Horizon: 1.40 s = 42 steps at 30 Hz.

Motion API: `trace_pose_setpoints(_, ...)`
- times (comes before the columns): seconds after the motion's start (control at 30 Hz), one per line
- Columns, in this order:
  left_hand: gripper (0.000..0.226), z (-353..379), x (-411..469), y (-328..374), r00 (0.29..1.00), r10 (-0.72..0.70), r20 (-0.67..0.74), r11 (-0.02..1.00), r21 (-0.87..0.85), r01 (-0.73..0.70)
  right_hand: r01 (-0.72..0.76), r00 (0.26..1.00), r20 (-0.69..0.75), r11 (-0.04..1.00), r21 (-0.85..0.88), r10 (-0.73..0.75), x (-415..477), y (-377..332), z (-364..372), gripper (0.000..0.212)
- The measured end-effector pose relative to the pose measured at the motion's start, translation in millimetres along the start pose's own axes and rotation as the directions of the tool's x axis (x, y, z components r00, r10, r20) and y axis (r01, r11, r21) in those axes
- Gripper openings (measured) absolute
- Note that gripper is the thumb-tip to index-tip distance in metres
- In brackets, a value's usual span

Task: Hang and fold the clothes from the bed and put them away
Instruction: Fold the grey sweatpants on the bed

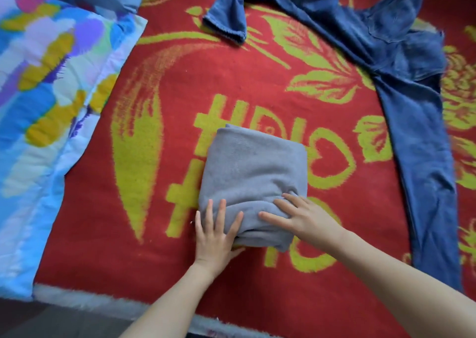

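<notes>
Left hand (pixel 215 234), right hand (pixel 301 216) atop probable sweater (pixel 252 162)

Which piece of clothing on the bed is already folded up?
The grey garment, a compact bundle under the left hand and right hand; the blue jeans lie sprawled, unfolded.

Bare red blanket (pixel 98 221) left, jeans (pixel 422 157) sprawled right, quilt (pixel 38 105) far left

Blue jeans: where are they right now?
In the head view, the blue jeans lie unfolded across the upper right of the red blanket, beyond and right of the folded grey garment.
</notes>
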<state>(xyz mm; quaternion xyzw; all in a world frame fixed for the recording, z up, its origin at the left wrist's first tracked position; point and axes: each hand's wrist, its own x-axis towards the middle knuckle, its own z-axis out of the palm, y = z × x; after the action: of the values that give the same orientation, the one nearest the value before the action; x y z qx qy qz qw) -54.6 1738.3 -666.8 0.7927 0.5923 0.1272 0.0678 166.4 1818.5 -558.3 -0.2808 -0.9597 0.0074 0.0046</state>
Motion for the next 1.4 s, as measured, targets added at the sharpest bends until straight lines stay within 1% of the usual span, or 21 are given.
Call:
trace_pose_setpoints(0.07, 0.095, 15.7, 8.1, 9.0, 0.991, -0.082, -0.102, 0.995, -0.065, 0.075, -0.078, 0.997, 0.011, 0.993, 0.093, 0.078, -3.6, -7.5, -2.8, 0.051)
trace_pose_setpoints(0.13, 0.056, 22.0, 21.6, 12.8, 0.969, -0.111, -0.219, 0.991, -0.1, 0.09, -0.125, 0.991, -0.018, 0.979, 0.161, 0.13, -4.0, -10.5, -11.2, 0.048)
trace_pose_setpoints(0.17, 0.044, 23.9, 28.4, 14.0, 0.956, -0.115, -0.271, 0.989, -0.122, 0.085, -0.139, 0.989, -0.031, 0.975, 0.172, 0.146, -5.0, -11.4, -14.4, 0.048)
trace_pose_setpoints(0.2, 0.037, 24.5, 35.8, 14.6, 0.943, -0.108, -0.315, 0.987, -0.145, 0.065, -0.147, 0.987, -0.03, 0.973, 0.176, 0.155, -6.0, -11.5, -17.6, 0.049)
trace_pose_setpoints(0.3, 0.033, 20.4, 58.9, 10.7, 0.916, -0.019, -0.4, 0.986, -0.162, -0.05, -0.136, 0.988, -0.049, 0.981, 0.138, 0.144, -8.9, -6.2, -27.6, 0.054)
trace_pose_setpoints(0.4, 0.037, 2.6, 75.3, 4.0, 0.884, 0.135, -0.448, 0.978, -0.082, -0.191, -0.05, 0.993, -0.104, 0.996, 0.07, 0.057, -15.9, 12.1, -39.8, 0.046)
trace_pose_setpoints(0.5, 0.038, -31.9, 73.4, -5.3, 0.856, 0.241, -0.458, 0.963, 0.0, -0.271, 0.04, 0.991, -0.129, 0.999, 0.015, -0.038, -21.2, 16.2, -48.4, 0.042)
trace_pose_setpoints(0.63, 0.049, -92.0, 56.7, -23.9, 0.853, 0.302, -0.426, 0.953, 0.12, -0.278, 0.133, 0.968, -0.209, 0.989, -0.059, -0.142, -3.1, 3.3, -71.7, 0.041)
trace_pose_setpoints(0.67, 0.051, -112.9, 48.0, -28.9, 0.861, 0.307, -0.405, 0.952, 0.143, -0.272, 0.164, 0.958, -0.225, 0.984, -0.074, -0.177, 6.1, -2.1, -83.6, 0.04)
trace_pose_setpoints(0.73, 0.051, -149.3, 29.8, -37.3, 0.881, 0.292, -0.372, 0.951, 0.207, -0.228, 0.225, 0.935, -0.258, 0.969, -0.103, -0.244, 22.2, -12.2, -103.8, 0.041)
trace_pose_setpoints(0.8, 0.049, -190.8, 9.3, -42.0, 0.891, 0.248, -0.38, 0.95, 0.273, -0.148, 0.293, 0.9, -0.292, 0.945, -0.145, -0.324, 39.6, -24.4, -125.9, 0.039)
trace_pose_setpoints(0.83, 0.048, -209.1, -2.4, -41.1, 0.901, 0.212, -0.379, 0.949, 0.298, -0.098, 0.336, 0.88, -0.299, 0.928, -0.159, -0.37, 47.6, -30.1, -136.0, 0.036)
trace_pose_setpoints(0.93, 0.042, -275.2, -59.3, -21.8, 0.91, 0.056, -0.41, 0.917, 0.383, 0.116, 0.485, 0.777, -0.327, 0.842, -0.235, -0.539, 70.4, -59.7, -183.6, 0.035)
trace_pose_setpoints(1.03, 0.042, -329.2, -110.1, 3.7, 0.882, -0.043, -0.468, 0.832, 0.472, 0.291, 0.575, 0.656, -0.379, 0.758, -0.308, -0.653, 84.5, -97.3, -225.1, 0.039)
trace_pose_setpoints(1.07, 0.041, -346.5, -136.8, 17.0, 0.867, -0.085, -0.491, 0.794, 0.492, 0.356, 0.619, 0.599, -0.396, 0.716, -0.324, -0.696, 83.5, -117.1, -238.4, 0.041)
trace_pose_setpoints(1.13, 0.044, -370.7, -181.2, 37.0, 0.844, -0.149, -0.515, 0.749, 0.498, 0.437, 0.674, 0.52, -0.418, 0.659, -0.334, -0.745, 88.9, -147.4, -258.5, 0.043)
trace_pose_setpoints(1.2, 0.052, -391.4, -233.4, 59.2, 0.805, -0.239, -0.543, 0.685, 0.494, 0.536, 0.756, 0.405, -0.438, 0.563, -0.333, -0.802, 90.5, -192.1, -279.0, 0.04)
trace_pose_setpoints(1.23, 0.05, -403.7, -263.0, 73.0, 0.764, -0.297, -0.573, 0.649, 0.465, 0.601, 0.791, 0.34, -0.449, 0.509, -0.339, -0.827, 92.5, -219.2, -285.2, 0.039)
trace_pose_setpoints(1.27, 0.042, -407.0, -272.9, 78.6, 0.751, -0.323, -0.576, 0.63, 0.461, 0.625, 0.793, 0.331, -0.453, 0.504, -0.343, -0.828, 93.9, -228.9, -284.9, 0.037)
trace_pose_setpoints(1.3, 0.035, -413.7, -303.1, 94.3, 0.711, -0.368, -0.6, 0.579, 0.451, 0.679, 0.825, 0.283, -0.46, 0.458, -0.332, -0.842, 92.2, -257.8, -289.6, 0.038)
trace_pose_setpoints(1.4, 0.034, -423.5, -368.9, 134.8, 0.615, -0.449, -0.648, 0.42, 0.455, 0.785, 0.882, 0.165, -0.475, 0.344, -0.321, -0.864, 79.7, -323.2, -293.4, 0.044)
